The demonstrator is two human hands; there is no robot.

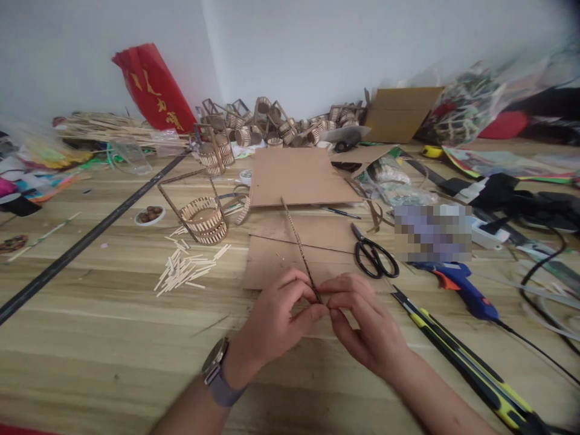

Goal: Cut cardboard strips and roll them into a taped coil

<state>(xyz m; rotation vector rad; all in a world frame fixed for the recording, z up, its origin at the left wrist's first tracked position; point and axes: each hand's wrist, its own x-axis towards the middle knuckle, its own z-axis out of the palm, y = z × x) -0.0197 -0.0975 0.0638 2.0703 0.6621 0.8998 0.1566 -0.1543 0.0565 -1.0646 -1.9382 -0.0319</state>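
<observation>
Both hands pinch the near end of a thin brown speckled strip (pixel 296 241), whose far end points away over the cardboard. My left hand (pixel 283 311), with a watch on its wrist, has thumb and fingers closed on the strip from the left. From the right, my right hand (pixel 362 317) closes its fingertips on the same end. Beneath the strip lies a cardboard sheet (pixel 267 260). Left of it stands a small bucket-like basket (pixel 203 220) of light and dark slats with a tall square handle. Loose pale sticks (pixel 183 272) are scattered in front of the basket.
Black-handled scissors (pixel 376 257), a blue glue gun (pixel 466 290) and a yellow-black utility knife (pixel 471 362) lie to the right. A white bowl (pixel 150 215) of brown round things sits left. Several small baskets (pixel 281 124) are heaped at the back, behind a raised cardboard piece (pixel 299 175).
</observation>
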